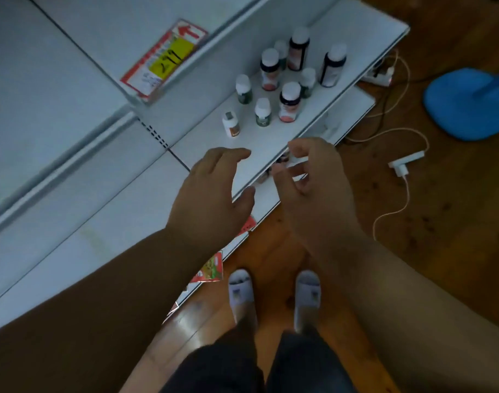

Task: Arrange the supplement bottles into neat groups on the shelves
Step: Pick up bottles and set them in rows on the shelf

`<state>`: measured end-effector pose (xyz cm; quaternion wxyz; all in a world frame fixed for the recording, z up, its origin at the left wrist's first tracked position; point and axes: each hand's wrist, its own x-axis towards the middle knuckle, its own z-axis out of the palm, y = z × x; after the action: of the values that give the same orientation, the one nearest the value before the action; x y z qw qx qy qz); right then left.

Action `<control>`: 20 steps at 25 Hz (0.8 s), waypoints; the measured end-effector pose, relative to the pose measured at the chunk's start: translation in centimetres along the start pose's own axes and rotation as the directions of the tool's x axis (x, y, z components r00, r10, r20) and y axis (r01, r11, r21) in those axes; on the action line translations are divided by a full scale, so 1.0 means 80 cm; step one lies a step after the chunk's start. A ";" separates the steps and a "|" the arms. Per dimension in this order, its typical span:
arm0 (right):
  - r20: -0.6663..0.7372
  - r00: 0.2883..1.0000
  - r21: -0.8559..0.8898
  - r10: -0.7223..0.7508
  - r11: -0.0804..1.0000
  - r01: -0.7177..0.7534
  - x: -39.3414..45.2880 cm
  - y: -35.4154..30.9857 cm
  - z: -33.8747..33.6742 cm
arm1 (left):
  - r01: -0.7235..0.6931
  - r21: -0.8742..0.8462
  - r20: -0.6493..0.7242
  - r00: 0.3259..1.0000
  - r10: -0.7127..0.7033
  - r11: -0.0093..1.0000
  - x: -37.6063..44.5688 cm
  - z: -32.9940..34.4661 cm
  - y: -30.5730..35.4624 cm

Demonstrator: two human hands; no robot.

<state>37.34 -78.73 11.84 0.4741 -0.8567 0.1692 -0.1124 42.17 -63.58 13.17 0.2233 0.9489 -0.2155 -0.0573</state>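
Fingers of the left hand [211,191] are spread and relaxed over the shelf [208,146], gripping nothing; fingers of the right hand [310,180] are loosely curled over the shelf's front edge, also empty, though whether thumb and forefinger touch is unclear.

Shelf: white, running diagonally, with a price tag [164,59] on the tier above. A lower shelf [353,109] shows beneath; something lies under the front lip, too hidden to identify.

Bottles: about nine, white-capped, all upright, in a loose cluster beyond both hands. Tall dark bottle [333,66] stands apart at the far right. Three red-labelled bottles, [298,49], [269,70] and [290,102], are mixed among smaller green-labelled ones such as [244,89] and [263,112]. Small white bottle [230,123] sits nearest the left hand.

Judgement: sorting is barely begun; like labels are not together. For a clean step, take one bottle per hand by the body, not the cap, lift clear of neighbours to avoid toppling, and build rows by label from the open near end of the shelf.
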 end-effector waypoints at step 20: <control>0.164 0.972 0.098 -0.166 0.984 0.151 0.298 0.232 0.350 | 0.115 0.035 -0.244 0.964 -0.103 0.993 0.191 0.200 -0.207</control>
<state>65.70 -75.65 -17.93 0.5122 -0.8532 0.0539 -0.0826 59.02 -63.29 -8.75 0.2210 0.9644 -0.1355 0.0517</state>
